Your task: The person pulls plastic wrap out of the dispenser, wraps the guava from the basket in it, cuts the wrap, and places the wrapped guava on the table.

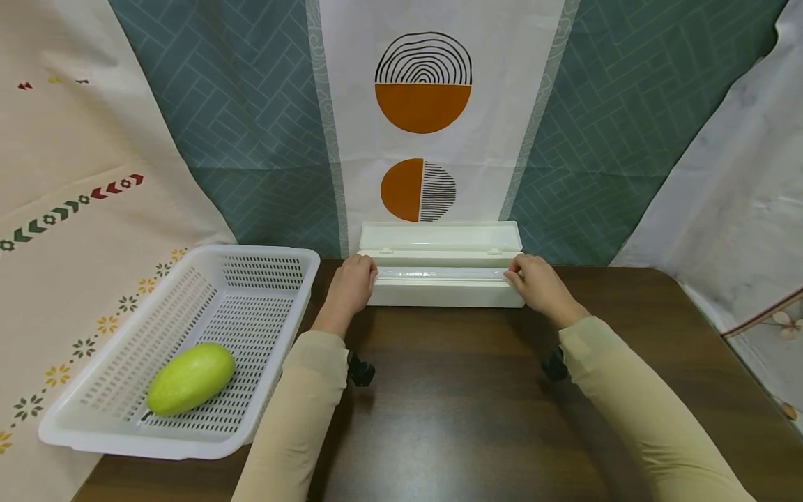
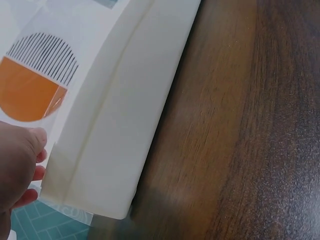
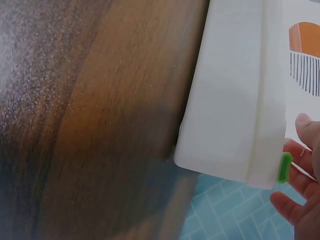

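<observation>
A long white cling film dispenser lies at the back of the table, its lid raised behind it. A strip of clear cling film shows along the opening. At the dispenser's left end, my left hand pinches the film's edge with thumb and fingers; its thumb shows in the left wrist view. My right hand is at the right end. In the right wrist view, its thumb stands apart from its bent fingers, which are beside a small green piece on the dispenser's end.
A white slotted basket stands on the left, holding a green oblong fruit. The brown wooden table spreads before me. A patterned cloth hangs right behind the dispenser.
</observation>
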{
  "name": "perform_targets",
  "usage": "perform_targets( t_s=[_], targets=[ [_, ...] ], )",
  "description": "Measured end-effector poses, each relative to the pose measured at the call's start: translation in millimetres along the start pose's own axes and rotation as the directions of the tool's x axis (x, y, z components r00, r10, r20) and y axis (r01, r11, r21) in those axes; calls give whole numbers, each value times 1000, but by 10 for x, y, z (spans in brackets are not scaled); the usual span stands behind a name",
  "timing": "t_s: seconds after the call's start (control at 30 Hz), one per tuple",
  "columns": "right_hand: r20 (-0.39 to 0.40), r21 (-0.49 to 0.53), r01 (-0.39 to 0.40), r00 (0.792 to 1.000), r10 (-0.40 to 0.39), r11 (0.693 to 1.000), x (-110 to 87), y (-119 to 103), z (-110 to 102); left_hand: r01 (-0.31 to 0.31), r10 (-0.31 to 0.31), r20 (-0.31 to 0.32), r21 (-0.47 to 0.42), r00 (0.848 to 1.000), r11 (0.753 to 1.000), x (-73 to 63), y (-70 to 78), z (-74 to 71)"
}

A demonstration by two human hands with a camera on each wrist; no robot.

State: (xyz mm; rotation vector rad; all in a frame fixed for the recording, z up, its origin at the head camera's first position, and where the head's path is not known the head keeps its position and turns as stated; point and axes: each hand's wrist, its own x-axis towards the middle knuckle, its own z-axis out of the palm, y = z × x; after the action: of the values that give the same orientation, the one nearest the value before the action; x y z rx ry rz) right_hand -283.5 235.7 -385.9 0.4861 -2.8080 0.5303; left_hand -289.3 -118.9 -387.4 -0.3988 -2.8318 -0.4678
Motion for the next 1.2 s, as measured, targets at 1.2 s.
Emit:
perform_targets(
  t_s=[1.2],
  targets=[
    [-107,56,-6,994,12,998,-120,5,-125,-5,-4,-109,-85,994,996,-91,62,-61]
  ],
)
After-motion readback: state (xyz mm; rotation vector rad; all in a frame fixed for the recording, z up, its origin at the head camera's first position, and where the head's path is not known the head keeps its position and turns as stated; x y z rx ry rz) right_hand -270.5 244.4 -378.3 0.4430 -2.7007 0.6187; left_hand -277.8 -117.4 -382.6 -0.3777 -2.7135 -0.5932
